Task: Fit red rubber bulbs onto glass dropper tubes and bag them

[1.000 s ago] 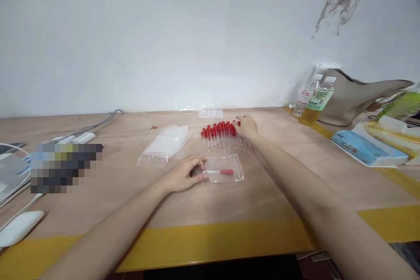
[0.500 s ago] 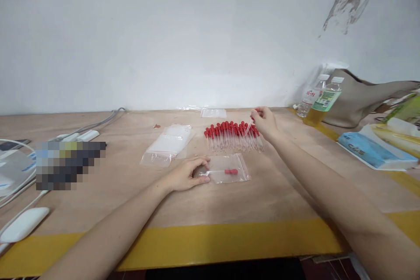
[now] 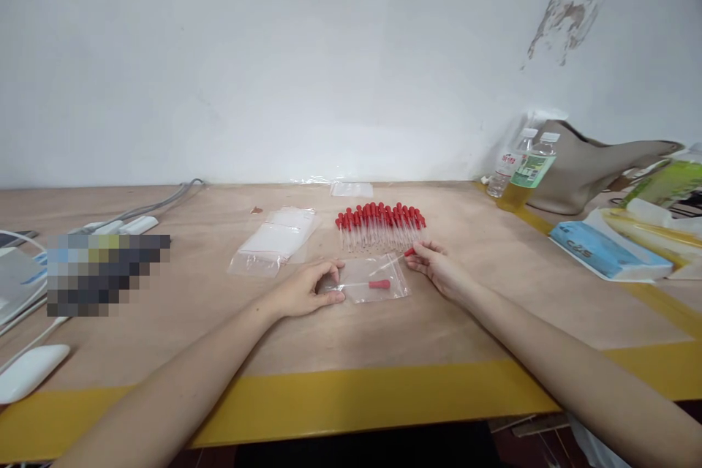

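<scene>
A clear zip bag (image 3: pixel 359 294) lies flat on the table with one dropper inside, its red bulb (image 3: pixel 379 284) toward the bag's right end. My left hand (image 3: pixel 315 288) rests at the bag's left end, thumb and fingers apart and touching the plastic. Between the fingertips of my right hand (image 3: pixel 436 263) is the red bulb of a second dropper (image 3: pixel 395 259). Its clear stem points left over the bag's upper right part; whether it is inside I cannot tell. Just beyond lies a row of several red-bulbed droppers (image 3: pixel 381 218).
Left of the droppers lies a stack of zip bags (image 3: pixel 279 235), with a small white packet (image 3: pixel 352 189) near the wall. Bottles (image 3: pixel 531 170), a grey bag (image 3: pixel 575 172) and a blue tissue pack (image 3: pixel 600 248) stand at right. Cables and a white mouse (image 3: pixel 36 373) occupy the left.
My right hand has come from above the dropper row's right end, down and toward me, carrying a dropper to the bag. My left hand has stayed on the bag. The view has shifted slightly.
</scene>
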`<move>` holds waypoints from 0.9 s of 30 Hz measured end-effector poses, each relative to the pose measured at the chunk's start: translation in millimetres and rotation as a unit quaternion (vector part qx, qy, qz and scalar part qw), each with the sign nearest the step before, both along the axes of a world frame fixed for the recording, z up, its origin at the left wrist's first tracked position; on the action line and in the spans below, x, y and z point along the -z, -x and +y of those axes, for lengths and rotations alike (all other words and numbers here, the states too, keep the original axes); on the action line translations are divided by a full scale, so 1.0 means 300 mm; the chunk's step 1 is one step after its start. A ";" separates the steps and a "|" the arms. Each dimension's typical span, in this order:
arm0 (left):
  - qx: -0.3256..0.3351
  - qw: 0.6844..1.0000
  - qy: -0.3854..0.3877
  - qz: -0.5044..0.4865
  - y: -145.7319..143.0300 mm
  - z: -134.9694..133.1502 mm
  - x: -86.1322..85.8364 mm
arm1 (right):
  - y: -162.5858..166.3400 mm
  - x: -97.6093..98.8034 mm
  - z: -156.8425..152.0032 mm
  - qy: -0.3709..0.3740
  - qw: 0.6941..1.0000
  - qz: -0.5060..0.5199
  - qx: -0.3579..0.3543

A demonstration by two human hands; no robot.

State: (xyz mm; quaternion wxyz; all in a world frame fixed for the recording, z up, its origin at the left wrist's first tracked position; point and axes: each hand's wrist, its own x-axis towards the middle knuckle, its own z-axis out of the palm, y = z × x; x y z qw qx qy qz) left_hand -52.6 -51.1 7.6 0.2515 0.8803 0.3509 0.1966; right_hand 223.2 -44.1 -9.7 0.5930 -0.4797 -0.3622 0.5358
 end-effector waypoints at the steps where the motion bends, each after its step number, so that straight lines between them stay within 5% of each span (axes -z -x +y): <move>1: 0.003 1.000 -0.005 -0.001 0.000 -0.001 0.000 | -0.003 0.000 -0.007 -0.008 0.999 -0.036 -0.025; 6: 0.005 1.000 -0.021 0.013 -0.001 -0.004 -0.004 | -0.020 0.014 -0.016 -0.100 0.958 -0.230 -0.135; 13: 0.003 0.999 -0.035 0.023 -0.003 -0.003 -0.005 | 0.021 0.031 -0.020 -0.157 0.918 -0.324 -0.168; 18: 0.007 0.999 -0.038 0.025 -0.005 -0.001 -0.005 | 0.009 -0.003 -0.030 -0.171 0.878 -0.328 -0.302; 23: 0.015 0.999 -0.025 0.019 -0.005 -0.001 -0.007 | -0.074 -0.006 0.052 -0.140 0.933 -0.309 -0.118; 27: 0.006 1.000 -0.011 0.019 -0.004 -0.006 -0.015 | -0.120 -0.013 0.164 -0.132 0.895 -0.426 0.020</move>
